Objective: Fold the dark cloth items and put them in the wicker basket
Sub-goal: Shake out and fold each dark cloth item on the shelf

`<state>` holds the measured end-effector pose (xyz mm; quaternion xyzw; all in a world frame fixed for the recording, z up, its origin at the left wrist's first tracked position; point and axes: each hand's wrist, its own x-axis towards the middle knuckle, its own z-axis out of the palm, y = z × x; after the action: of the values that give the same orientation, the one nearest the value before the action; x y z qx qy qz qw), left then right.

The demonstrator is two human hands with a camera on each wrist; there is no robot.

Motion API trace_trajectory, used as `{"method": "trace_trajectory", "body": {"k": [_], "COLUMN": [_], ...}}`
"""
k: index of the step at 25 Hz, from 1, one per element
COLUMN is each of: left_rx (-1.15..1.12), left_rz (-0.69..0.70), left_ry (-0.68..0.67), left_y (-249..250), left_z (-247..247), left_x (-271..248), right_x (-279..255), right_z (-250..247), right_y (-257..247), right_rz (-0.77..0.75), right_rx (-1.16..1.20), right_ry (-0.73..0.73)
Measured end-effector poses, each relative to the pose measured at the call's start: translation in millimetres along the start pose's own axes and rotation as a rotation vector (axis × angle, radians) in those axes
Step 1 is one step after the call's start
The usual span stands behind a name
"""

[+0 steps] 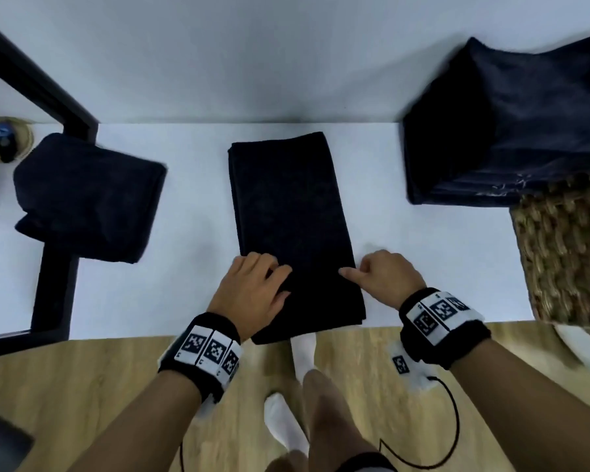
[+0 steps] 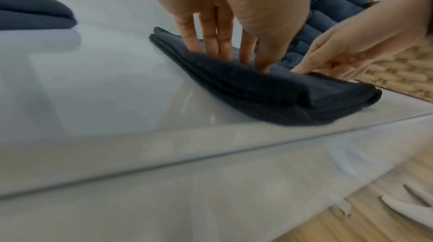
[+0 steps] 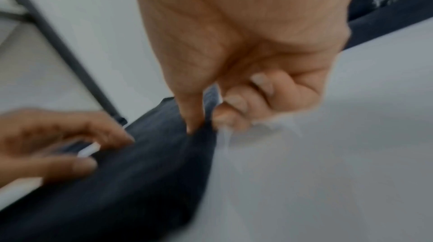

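A dark cloth (image 1: 293,226), folded into a long strip, lies in the middle of the white table (image 1: 184,284), its near end over the front edge. My left hand (image 1: 280,281) presses straight fingers (image 2: 211,42) on its near left part. My right hand (image 1: 353,269) is at the cloth's right edge (image 3: 164,162), thumb on top and curled fingers (image 3: 234,105) beside it, pinching the edge. The wicker basket (image 1: 566,253) stands at the right end of the table.
A pile of dark cloths (image 1: 511,131) rests behind and over the basket. Another folded dark cloth (image 1: 86,199) lies at the left. A black frame (image 1: 52,294) borders the table's left end. My feet in white socks stand below the front edge.
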<state>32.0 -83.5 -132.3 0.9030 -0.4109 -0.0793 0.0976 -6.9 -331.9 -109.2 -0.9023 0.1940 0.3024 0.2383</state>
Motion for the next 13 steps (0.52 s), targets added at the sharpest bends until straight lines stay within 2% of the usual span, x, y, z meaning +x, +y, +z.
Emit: {"method": "trace_trajectory", "body": {"k": [1, 2, 3, 4, 5, 7, 9, 11, 13], "left_rx": [0.004, 0.017, 0.051, 0.091, 0.116, 0.139, 0.155, 0.142, 0.072], "left_rz": [-0.017, -0.031, -0.039, -0.052, -0.070, -0.128, -0.168, -0.147, -0.066], "left_ry": [-0.014, -0.039, -0.061, -0.090, -0.127, -0.170, -0.128, -0.057, 0.006], "left_y": [0.1, 0.9, 4.5, 8.8, 13.3, 20.8, 24.4, 22.4, 15.2], "left_z": [2.9, 6.3, 9.3, 13.5, 19.8, 30.6, 34.7, 32.3, 28.7], "left_x": [-14.4, -24.7, -36.6, -45.6, -53.5, -64.2, -68.9, -73.3, -80.8], "right_x": [-8.9, -14.5, -22.5, -30.0, -37.5, -44.2, -46.3, -48.9, -54.9], "right_z": [7.2, 14.2, 23.9, 34.7, 45.8, 65.5, 77.4, 80.3, 75.1], "right_y": [-0.8, -0.1, 1.9, 5.0, 8.3, 15.9, 20.0, 18.5, 15.8], "right_rz": [-0.106, -0.277, -0.471, -0.618, -0.679, -0.657, -0.601, -0.580, -0.670], "right_rx": [-0.064, -0.123, -0.184, -0.245, -0.314, -0.474, -0.583, -0.589, -0.481], "right_ry": [0.149, 0.290, 0.370, 0.393, 0.377, 0.350, 0.340, 0.353, 0.411]}}
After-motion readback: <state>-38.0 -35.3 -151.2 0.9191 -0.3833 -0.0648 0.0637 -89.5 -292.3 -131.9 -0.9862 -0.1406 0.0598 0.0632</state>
